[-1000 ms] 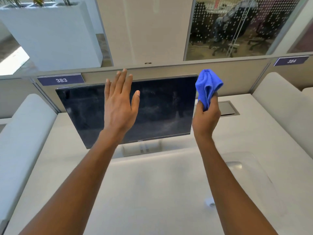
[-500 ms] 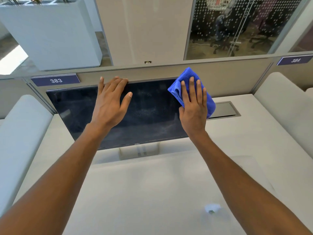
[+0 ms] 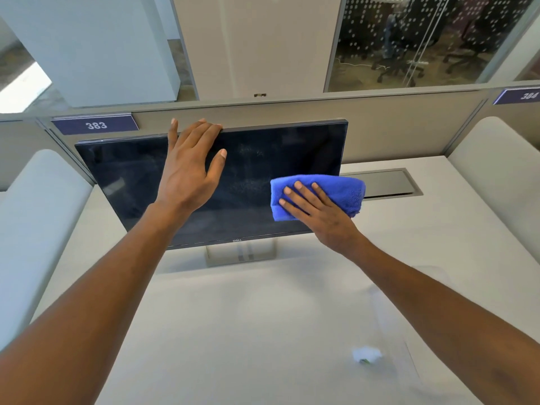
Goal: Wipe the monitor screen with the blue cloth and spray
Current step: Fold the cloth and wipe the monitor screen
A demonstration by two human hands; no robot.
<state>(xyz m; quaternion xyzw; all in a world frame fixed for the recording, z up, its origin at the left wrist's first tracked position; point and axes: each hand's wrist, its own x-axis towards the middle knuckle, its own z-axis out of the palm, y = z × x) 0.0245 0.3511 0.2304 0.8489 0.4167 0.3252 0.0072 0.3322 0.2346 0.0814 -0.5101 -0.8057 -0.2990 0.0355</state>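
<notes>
A black monitor (image 3: pixel 128 176) stands tilted on a silver foot at the back of the white desk; its dark screen shows fine spray droplets in the middle. My left hand (image 3: pixel 190 171) rests on the monitor's top edge, fingers curled over it and thumb on the screen. My right hand (image 3: pixel 318 214) lies flat on a folded blue cloth (image 3: pixel 342 191) and presses it against the lower right part of the screen. A clear spray bottle (image 3: pixel 388 323) with a white cap stands on the desk near my right forearm, faint and blurred.
A grey partition (image 3: pixel 380 133) with labels 383 and 384 runs behind the monitor. A grey cable hatch (image 3: pixel 385 182) sits in the desk to the right of the screen. Padded white side panels (image 3: pixel 38 206) border the white desk (image 3: pixel 233 331) on both sides.
My right hand flattened the cloth on the screen and slid it from the upper right down to the lower right. My left hand moved onto the monitor's top edge and gripped it.
</notes>
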